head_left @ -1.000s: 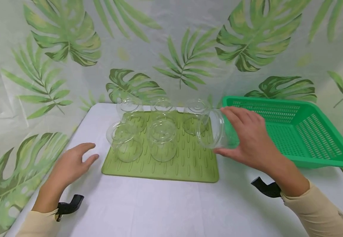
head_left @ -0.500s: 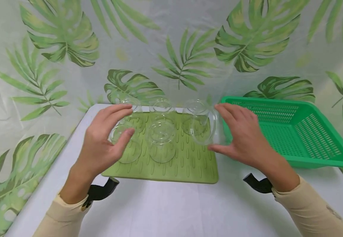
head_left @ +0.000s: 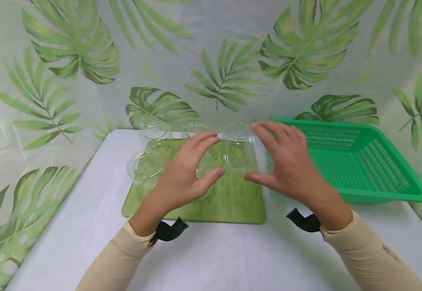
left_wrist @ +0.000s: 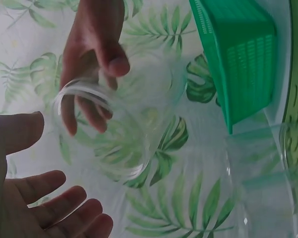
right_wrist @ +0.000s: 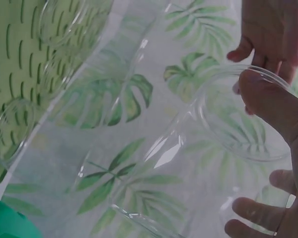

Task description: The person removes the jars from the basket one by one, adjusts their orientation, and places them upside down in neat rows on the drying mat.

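Observation:
My right hand (head_left: 291, 161) holds a clear glass jar (right_wrist: 164, 153) between thumb and fingers, tipped on its side above the right part of a green ribbed mat (head_left: 229, 210). The jar's round mouth (left_wrist: 134, 171) faces my left hand (head_left: 181, 173). That hand is over the middle of the mat, its thumb and fingers spread apart with a gap to the jar. In the left wrist view, the left hand's fingers (left_wrist: 64, 208) hold nothing. Several similar clear jars stand on the mat, including one at the front left (head_left: 145, 165); my left hand partly covers another.
A green perforated plastic basket (head_left: 382, 198) stands to the right of the mat. White cloth (head_left: 211, 258) covers the table, and a leaf-patterned sheet (head_left: 225, 24) hangs behind it.
My left hand has risen from the mat's left side and moved right, toward the jar. The right hand has carried the jar a little to the left, with its mouth still sideways.

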The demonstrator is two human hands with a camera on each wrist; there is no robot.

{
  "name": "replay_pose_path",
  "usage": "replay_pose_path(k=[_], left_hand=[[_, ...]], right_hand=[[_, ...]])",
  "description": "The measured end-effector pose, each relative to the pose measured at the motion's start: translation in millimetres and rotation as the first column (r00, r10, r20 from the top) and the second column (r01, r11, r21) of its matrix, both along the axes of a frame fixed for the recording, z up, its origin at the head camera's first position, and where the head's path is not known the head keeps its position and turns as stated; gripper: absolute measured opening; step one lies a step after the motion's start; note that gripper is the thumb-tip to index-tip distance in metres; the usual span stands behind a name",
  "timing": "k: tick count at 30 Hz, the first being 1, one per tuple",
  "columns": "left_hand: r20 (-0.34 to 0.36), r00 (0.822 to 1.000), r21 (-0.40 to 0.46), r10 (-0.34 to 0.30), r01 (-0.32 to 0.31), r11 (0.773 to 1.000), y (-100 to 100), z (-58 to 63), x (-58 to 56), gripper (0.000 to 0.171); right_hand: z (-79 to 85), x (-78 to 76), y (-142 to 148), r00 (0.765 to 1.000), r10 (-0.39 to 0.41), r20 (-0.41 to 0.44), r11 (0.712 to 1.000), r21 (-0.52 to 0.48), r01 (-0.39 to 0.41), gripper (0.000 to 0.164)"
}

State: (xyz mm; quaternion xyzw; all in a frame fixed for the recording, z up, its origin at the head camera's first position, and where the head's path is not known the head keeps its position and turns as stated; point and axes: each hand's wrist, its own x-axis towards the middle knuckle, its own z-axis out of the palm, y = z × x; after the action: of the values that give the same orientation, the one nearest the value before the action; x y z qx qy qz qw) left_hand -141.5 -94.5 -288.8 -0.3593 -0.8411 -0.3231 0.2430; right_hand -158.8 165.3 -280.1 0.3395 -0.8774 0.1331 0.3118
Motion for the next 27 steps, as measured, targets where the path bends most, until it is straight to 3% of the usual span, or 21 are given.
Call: replay_pose_path(k=[8,12,20,23,27], left_hand=[[0.073,0.997,0.002,-0.012,0.012,1.0,15.7,-4.4,-14.1,0.082],[0.146,0.989,0.027,-0.033,0.029,0.999,19.5,-3.4,-17.7,0.096],[0.339,0.94,0.043,-0.031,0.017,0.999,27.0,-3.6,-16.9,0.105],[0.346,0.938,0.046,-0.023,0.008,0.999,26.6,-4.6,-16.3,0.102],[0.296,0.955,0.056,-0.027,0.011,0.998,25.9,-5.3,-16.4,0.096]], right_hand=[[3.0,1.9,-10.6,0.998,0.001,-0.063,1.0,0.018,0.0,0.109],[1.4,0.7,-16.0,0.995,0.002,-0.104,1.0,0.027,0.001,0.106],[-6.7,2.3,-20.4,0.994,0.018,-0.111,0.999,0.053,-0.012,0.102],[-9.2,2.5,-20.0,0.995,0.016,-0.099,0.998,0.054,-0.011,0.102],[-11.4,3.2,-17.8,0.999,0.023,-0.048,0.999,0.044,-0.021,0.104]])
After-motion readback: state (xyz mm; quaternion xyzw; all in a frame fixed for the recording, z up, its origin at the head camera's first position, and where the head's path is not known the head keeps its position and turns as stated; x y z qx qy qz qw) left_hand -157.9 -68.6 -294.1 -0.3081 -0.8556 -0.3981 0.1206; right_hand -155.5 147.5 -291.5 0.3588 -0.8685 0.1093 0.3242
